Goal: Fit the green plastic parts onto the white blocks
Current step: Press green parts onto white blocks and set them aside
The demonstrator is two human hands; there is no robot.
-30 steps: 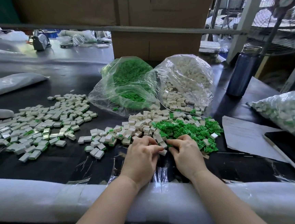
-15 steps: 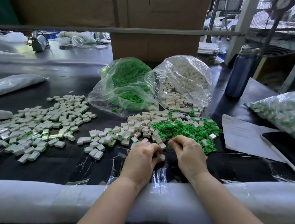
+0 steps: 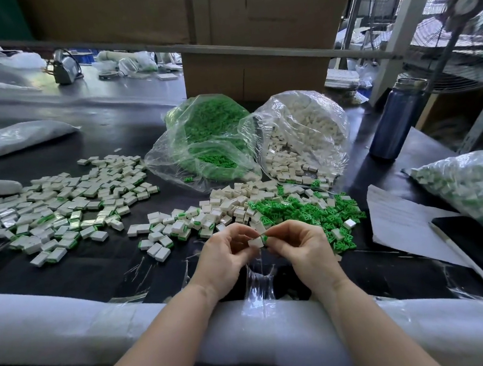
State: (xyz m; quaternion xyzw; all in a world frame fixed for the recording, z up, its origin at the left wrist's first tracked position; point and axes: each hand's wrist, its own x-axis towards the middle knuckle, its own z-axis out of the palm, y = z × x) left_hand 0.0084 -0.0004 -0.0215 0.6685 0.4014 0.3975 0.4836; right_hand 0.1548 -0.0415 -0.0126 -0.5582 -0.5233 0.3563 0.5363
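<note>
Holding a white block (image 3: 255, 242) in its fingers, the left hand (image 3: 226, 260) meets the right hand (image 3: 301, 250), which pinches a green part (image 3: 264, 238) against it, just above the bench (image 3: 102, 271) and near the green pile (image 3: 310, 212).

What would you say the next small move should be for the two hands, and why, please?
Probably press the green part home into the white block. The left hand pinches the block and the right hand pinches the green part right against its edge, raised above the table, and the part does not look fully seated yet.
</note>
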